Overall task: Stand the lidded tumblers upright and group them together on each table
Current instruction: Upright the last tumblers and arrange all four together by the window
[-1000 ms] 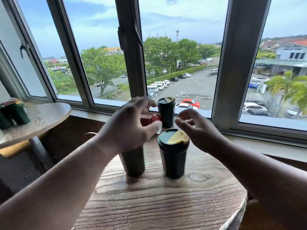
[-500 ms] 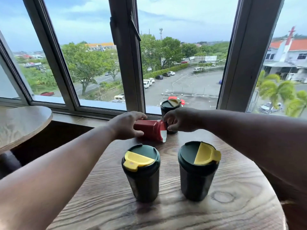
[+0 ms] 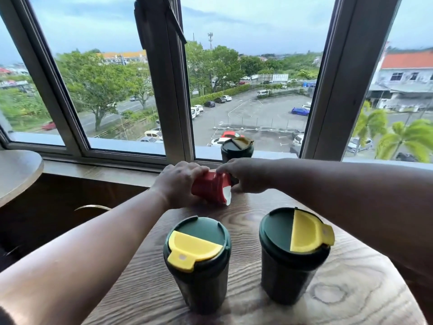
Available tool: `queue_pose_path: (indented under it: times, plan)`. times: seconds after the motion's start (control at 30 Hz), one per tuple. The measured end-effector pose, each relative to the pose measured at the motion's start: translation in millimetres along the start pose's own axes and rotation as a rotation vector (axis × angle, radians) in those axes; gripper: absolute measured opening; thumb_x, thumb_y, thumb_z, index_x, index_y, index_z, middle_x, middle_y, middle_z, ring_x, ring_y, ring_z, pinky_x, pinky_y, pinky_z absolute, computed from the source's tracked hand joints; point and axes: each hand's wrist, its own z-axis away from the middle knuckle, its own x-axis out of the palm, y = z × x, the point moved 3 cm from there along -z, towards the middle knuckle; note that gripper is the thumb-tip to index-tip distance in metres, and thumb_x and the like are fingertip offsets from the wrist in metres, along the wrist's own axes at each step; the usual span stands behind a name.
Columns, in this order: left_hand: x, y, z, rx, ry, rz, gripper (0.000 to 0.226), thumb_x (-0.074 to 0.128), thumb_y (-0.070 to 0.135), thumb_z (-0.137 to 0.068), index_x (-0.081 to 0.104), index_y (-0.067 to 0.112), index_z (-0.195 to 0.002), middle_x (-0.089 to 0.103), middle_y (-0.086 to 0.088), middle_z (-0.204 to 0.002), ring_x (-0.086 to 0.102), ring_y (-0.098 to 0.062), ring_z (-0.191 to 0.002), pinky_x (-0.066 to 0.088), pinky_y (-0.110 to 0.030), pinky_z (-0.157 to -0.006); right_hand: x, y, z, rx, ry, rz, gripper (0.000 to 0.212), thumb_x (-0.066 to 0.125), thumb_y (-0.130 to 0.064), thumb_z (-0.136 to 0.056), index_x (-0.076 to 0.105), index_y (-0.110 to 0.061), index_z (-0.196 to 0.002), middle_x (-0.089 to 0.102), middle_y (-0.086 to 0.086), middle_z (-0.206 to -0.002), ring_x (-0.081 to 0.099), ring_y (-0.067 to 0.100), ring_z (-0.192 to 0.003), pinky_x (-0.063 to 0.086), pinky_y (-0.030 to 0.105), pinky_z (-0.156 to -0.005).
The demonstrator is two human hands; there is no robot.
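Both hands (image 3: 180,181) now tilt unlabelled red tumbler (image 3: 210,187).

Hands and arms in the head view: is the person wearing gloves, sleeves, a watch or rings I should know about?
Nothing worn shows. The left hand and right hand are bare, with no gloves and no rings that I can make out. Both forearms are bare from wrist to the frame edge: no sleeve, watch or wristband is in view. Anything worn above that is out of frame.
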Motion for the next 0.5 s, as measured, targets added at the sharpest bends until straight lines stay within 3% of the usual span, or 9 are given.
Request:
queue_pose_path:
  times: [0.1, 0.27, 0.4, 0.43, 0.5]
  plan:
    - [5.8, -2.7, 4.4, 0.019, 0.032, -0.019, 0.090, 0.071, 0.072, -0.069, 0.043, 0.035, -0.146, 0.053, 0.011, -0.144, 0.052, -0.020, -0.128, 0.045, -0.046, -0.101, 0.6, -0.7, -0.5, -0.029, 0.048, -0.036, 0.051, 0.066, -0.019, -0.091, 0.052, -0.012, -0.139, 0.059, 0.013, -0.132, 0.057, 0.028, -0.119, 0.044, 0.031, -0.096]
    - [8.1, -4.6, 11.3, 0.066, 0.118, -0.010, 0.085, 0.072, 0.070, -0.069, 0.049, 0.033, -0.142, 0.058, 0.009, -0.140, 0.058, -0.022, -0.123, 0.050, -0.044, -0.093, -0.4, -3.6, -0.9, -0.096, 0.133, -0.110, 0.042, 0.065, -0.017, -0.093, 0.058, -0.008, -0.133, 0.061, 0.015, -0.127, 0.059, 0.028, -0.114, 0.029, 0.011, -0.072]
    - [5.3, -6.3, 18.8, 0.055, 0.158, 0.146, 0.087, 0.077, 0.070, -0.067, 0.050, 0.033, -0.142, 0.059, 0.009, -0.140, 0.056, -0.021, -0.127, 0.050, -0.039, -0.097, -7.4, -8.5, 0.4, -0.140, 0.181, -0.194, 0.035, 0.069, -0.017, -0.090, 0.065, -0.007, -0.123, 0.065, 0.013, -0.111, 0.062, 0.026, -0.098, 0.038, 0.002, -0.071]
    - [3.0, -5.9, 21.2, 0.038, 0.159, 0.185, 0.089, 0.078, 0.069, -0.066, 0.050, 0.033, -0.142, 0.060, 0.009, -0.140, 0.055, -0.019, -0.128, 0.048, -0.036, -0.098, -9.8, -10.4, 0.3, -0.151, 0.183, -0.200, 0.034, 0.071, -0.019, -0.089, 0.067, -0.011, -0.122, 0.063, 0.009, -0.107, 0.061, 0.023, -0.095, 0.043, 0.005, -0.077]
    - [0.4, -6.6, 25.5, 0.003, 0.174, 0.269, 0.090, 0.083, 0.066, -0.065, 0.052, 0.032, -0.142, 0.062, 0.010, -0.137, 0.055, -0.016, -0.126, 0.044, -0.030, -0.096, -14.3, -10.2, -2.7, -0.136, 0.182, -0.196, 0.032, 0.071, -0.026, -0.089, 0.068, -0.022, -0.120, 0.062, 0.002, -0.108, 0.061, 0.019, -0.096, 0.053, 0.031, -0.087]
